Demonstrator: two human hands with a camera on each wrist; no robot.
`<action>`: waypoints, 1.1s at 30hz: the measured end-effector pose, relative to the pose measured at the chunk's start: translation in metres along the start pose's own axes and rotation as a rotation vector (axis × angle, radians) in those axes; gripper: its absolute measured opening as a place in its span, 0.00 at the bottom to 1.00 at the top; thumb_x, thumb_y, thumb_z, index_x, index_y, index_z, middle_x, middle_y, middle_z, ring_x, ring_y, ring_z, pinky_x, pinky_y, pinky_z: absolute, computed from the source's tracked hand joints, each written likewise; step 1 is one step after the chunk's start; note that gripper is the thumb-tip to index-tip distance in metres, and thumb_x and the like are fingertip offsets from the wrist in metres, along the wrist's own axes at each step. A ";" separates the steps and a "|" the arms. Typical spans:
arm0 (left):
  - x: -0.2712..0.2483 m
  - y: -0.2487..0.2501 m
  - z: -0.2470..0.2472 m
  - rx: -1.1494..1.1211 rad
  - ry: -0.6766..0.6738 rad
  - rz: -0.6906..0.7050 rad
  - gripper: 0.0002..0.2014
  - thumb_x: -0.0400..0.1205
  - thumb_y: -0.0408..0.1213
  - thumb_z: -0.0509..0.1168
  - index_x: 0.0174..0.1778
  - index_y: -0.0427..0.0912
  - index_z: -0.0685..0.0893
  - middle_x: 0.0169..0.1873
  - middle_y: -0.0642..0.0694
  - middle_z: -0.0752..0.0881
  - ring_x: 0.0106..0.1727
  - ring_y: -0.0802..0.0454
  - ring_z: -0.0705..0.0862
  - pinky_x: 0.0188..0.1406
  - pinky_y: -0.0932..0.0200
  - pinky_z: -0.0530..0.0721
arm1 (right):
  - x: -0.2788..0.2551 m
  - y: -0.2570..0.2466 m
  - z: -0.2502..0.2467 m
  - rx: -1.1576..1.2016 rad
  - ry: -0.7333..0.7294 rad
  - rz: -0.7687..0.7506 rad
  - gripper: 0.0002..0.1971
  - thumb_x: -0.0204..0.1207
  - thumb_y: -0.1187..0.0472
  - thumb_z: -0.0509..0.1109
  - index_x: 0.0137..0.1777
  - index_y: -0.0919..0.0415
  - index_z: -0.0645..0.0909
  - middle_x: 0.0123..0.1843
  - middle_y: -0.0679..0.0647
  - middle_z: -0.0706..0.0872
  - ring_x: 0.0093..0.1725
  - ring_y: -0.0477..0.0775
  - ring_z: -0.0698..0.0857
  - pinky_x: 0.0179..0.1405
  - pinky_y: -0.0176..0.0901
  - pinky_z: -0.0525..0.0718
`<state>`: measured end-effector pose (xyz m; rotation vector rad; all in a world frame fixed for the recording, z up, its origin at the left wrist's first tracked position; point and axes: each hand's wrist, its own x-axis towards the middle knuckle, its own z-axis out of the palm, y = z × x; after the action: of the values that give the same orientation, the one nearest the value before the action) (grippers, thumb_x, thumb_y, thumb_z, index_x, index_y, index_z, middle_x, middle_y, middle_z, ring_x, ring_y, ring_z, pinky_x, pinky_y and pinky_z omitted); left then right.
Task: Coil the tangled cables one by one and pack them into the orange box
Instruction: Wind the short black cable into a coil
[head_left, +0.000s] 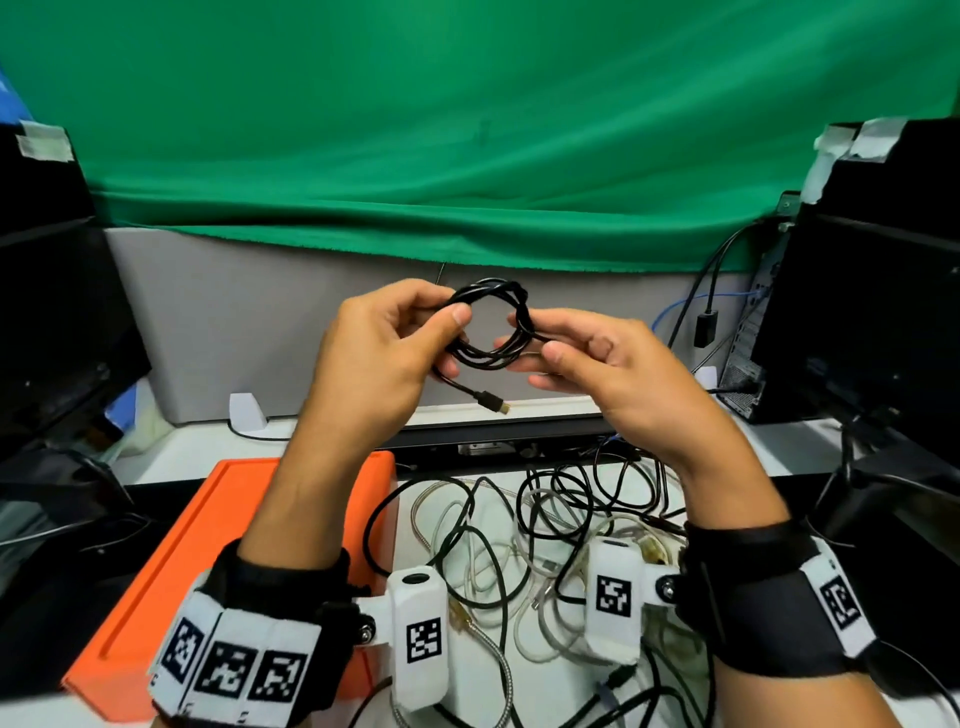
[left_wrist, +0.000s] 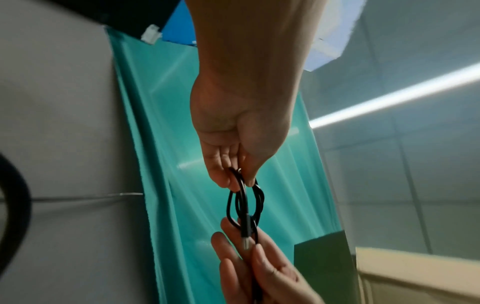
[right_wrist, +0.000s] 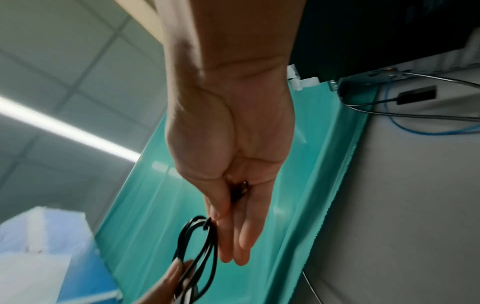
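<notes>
A black cable (head_left: 491, 332), wound into a small coil, is held up in the air over the desk. My left hand (head_left: 452, 322) pinches the coil's left side between thumb and fingers. My right hand (head_left: 535, 353) pinches its right side. One plug (head_left: 491, 402) dangles below the coil. In the left wrist view the coil (left_wrist: 246, 203) hangs edge-on between both hands. In the right wrist view the right hand's fingers (right_wrist: 228, 236) lie along the coil (right_wrist: 197, 246), and a cable end (right_wrist: 240, 189) sits against the palm. The orange box (head_left: 208, 519) lies at the lower left under my left forearm.
A tangle of black, white and braided cables (head_left: 519, 525) covers the white desk to the right of the box. Dark monitors (head_left: 57, 312) stand at the left and right, with a computer tower (head_left: 748, 364) at the right. A green cloth (head_left: 467, 130) hangs behind.
</notes>
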<state>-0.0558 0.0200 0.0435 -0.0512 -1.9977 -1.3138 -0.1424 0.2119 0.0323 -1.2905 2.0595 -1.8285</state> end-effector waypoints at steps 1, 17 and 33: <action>0.000 0.000 -0.001 -0.039 -0.020 -0.026 0.02 0.84 0.35 0.72 0.49 0.42 0.89 0.33 0.51 0.89 0.28 0.52 0.85 0.34 0.59 0.84 | -0.001 0.000 -0.003 0.008 0.013 -0.011 0.20 0.88 0.74 0.59 0.63 0.49 0.84 0.56 0.48 0.94 0.61 0.51 0.91 0.63 0.44 0.88; -0.002 0.002 0.003 -0.003 -0.061 -0.159 0.02 0.81 0.40 0.75 0.43 0.51 0.89 0.37 0.49 0.94 0.35 0.48 0.93 0.42 0.48 0.92 | 0.010 0.013 0.010 0.201 0.206 0.084 0.13 0.83 0.68 0.71 0.65 0.61 0.87 0.53 0.57 0.94 0.51 0.53 0.92 0.55 0.43 0.88; -0.003 -0.004 0.001 -0.129 -0.020 -0.314 0.15 0.83 0.47 0.72 0.61 0.43 0.85 0.49 0.43 0.92 0.41 0.46 0.94 0.44 0.49 0.93 | 0.019 0.020 0.025 0.455 0.231 0.219 0.11 0.84 0.69 0.68 0.64 0.68 0.85 0.53 0.61 0.94 0.41 0.48 0.90 0.47 0.39 0.90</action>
<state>-0.0557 0.0195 0.0380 0.1971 -1.9918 -1.6439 -0.1501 0.1791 0.0172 -0.7391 1.6463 -2.2425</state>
